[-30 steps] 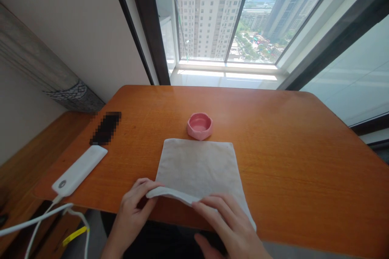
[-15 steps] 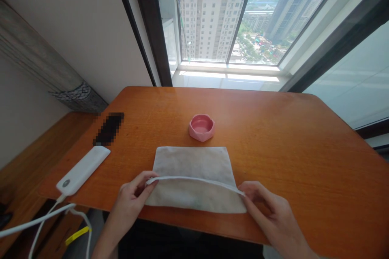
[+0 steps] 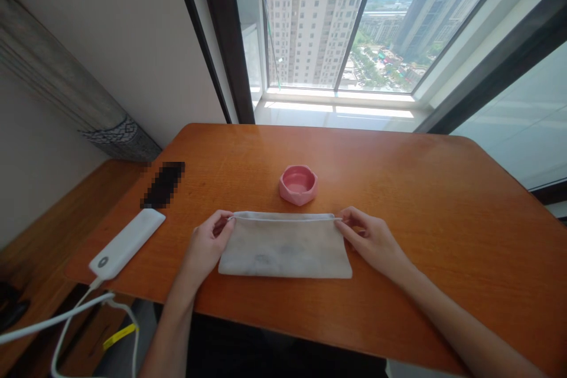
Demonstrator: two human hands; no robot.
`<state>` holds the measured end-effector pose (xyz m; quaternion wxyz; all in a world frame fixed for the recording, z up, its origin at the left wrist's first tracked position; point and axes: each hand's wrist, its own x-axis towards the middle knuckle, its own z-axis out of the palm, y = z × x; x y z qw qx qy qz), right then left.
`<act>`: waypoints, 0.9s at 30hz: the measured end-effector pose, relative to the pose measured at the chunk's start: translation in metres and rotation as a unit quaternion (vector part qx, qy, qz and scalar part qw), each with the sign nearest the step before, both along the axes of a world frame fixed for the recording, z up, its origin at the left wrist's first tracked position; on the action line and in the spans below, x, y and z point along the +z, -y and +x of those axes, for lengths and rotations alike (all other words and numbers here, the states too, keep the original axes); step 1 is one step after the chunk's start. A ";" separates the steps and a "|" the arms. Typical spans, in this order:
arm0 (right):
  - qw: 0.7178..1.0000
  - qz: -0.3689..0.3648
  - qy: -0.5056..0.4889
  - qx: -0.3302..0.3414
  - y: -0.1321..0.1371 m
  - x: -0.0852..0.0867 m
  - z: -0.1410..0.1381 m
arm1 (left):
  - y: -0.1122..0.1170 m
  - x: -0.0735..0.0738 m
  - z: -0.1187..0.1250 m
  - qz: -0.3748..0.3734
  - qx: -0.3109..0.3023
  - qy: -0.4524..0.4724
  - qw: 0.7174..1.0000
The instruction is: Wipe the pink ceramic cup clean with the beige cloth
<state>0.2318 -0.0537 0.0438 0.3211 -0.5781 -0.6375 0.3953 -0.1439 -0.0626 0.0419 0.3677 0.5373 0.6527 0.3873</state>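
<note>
A white cloth lies folded in half on the orange wooden table, its fold edge toward me. My left hand pinches the cloth's far left corner. My right hand pinches the far right corner. Both corners rest on the far edge of the lower layer. A small pink bowl stands just beyond the cloth, apart from it.
A white power bank with a white cable lies at the table's left front edge. A dark blurred object sits behind it. A large window rises beyond the table. A lower wooden surface runs along the left.
Both hands carried the near edge of the cloth up and away from me, laying it onto the far edge. The cloth went from flat to folded in half.
</note>
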 end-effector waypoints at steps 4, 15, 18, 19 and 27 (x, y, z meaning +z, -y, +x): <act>0.999 0.003 0.031 -0.020 -0.010 -0.011 0.000 | -0.008 -0.007 -0.002 -0.007 0.013 -0.008 1.000; 0.989 0.060 0.129 -0.048 -0.012 -0.015 -0.006 | -0.017 -0.016 -0.002 -0.002 0.036 -0.073 0.997; 0.989 0.057 0.128 -0.053 -0.014 -0.017 -0.004 | -0.018 -0.018 -0.002 -0.001 0.037 -0.075 0.996; 0.989 0.057 0.125 -0.053 -0.014 -0.018 -0.004 | -0.018 -0.019 -0.002 0.001 0.040 -0.076 0.996; 0.997 0.043 0.057 -0.029 -0.011 -0.009 -0.002 | -0.005 -0.008 -0.002 0.036 0.034 -0.026 0.998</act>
